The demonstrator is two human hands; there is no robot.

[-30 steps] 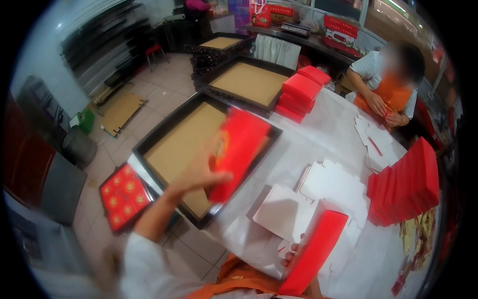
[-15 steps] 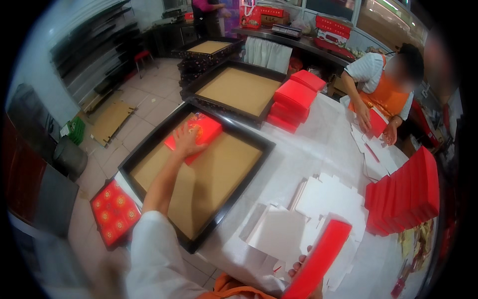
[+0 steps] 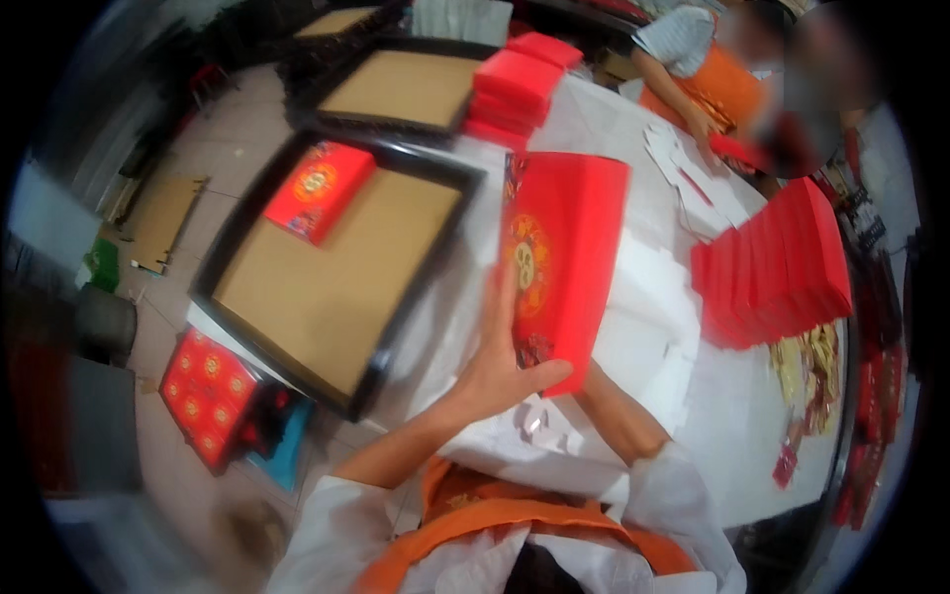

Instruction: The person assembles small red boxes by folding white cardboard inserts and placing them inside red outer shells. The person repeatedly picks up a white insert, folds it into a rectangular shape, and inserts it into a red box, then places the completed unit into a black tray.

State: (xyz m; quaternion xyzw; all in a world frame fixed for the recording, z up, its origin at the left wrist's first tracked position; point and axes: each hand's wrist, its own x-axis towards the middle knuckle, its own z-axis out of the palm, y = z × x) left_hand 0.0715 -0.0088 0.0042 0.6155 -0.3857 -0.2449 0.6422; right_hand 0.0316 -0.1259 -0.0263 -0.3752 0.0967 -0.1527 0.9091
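A long red cardboard box (image 3: 574, 267) with a round gold-and-white emblem is held upright above the table in front of me. My left hand (image 3: 500, 351) grips its left side and lower edge, the thumb across the bottom end. Behind that lower end is my right hand (image 3: 592, 388), its fingers hidden by the box it supports. Another red printed box (image 3: 319, 190) lies flat in the far left corner of the black-rimmed tray (image 3: 381, 371), apart from both hands.
Beyond stands a second black-rimmed tray (image 3: 391, 89), with stacked red boxes (image 3: 515, 84) beside it. White flat cartons (image 3: 648, 307) lie under my hands. A row of red boxes (image 3: 767, 267) and gold wrappers (image 3: 816, 381) are on the right. A co-worker in an orange apron (image 3: 717, 89) works across the table.
My left hand has let go of the box in the tray and come over to the box in my right hand. That box has risen and moved away from me; the view has shifted.
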